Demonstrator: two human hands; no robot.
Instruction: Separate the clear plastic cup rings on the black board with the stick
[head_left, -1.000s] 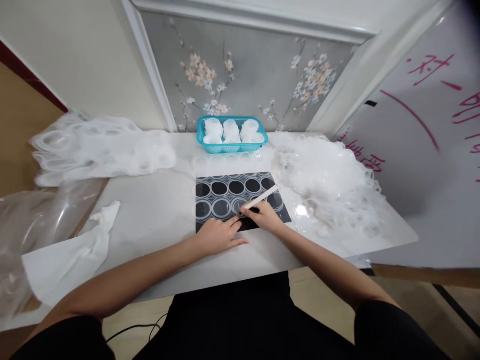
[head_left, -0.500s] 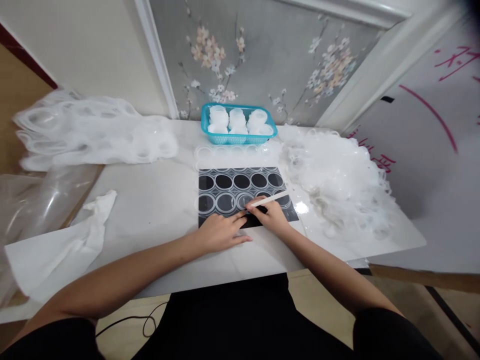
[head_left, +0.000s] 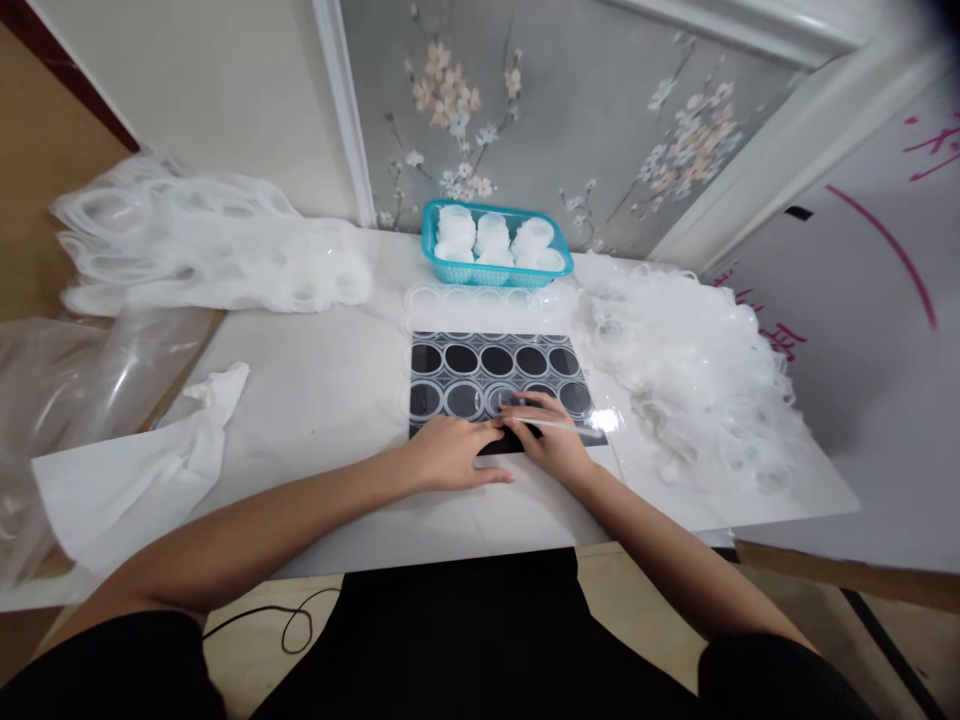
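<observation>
I find the film (head_left: 480,380) laid over the black mat (head_left: 502,444) directly before the person, the dark backing serving, in my judgement, to make its clear rings legible. The left hand (head_left: 446,452) lies at the near edge, thumb spread from the fingers, apparently bracing the film against slipping, while the right hand (head_left: 555,440) has the white stick (head_left: 570,427) pinched in its fingers, low over one ring, presumably for control; I note the basket (head_left: 499,275) just beyond, likely for easy reach.

The white stick (head_left: 566,427), slanting upward a moment ago, now lies nearly level across the right grip (head_left: 556,448). That grip looks more spread.
</observation>
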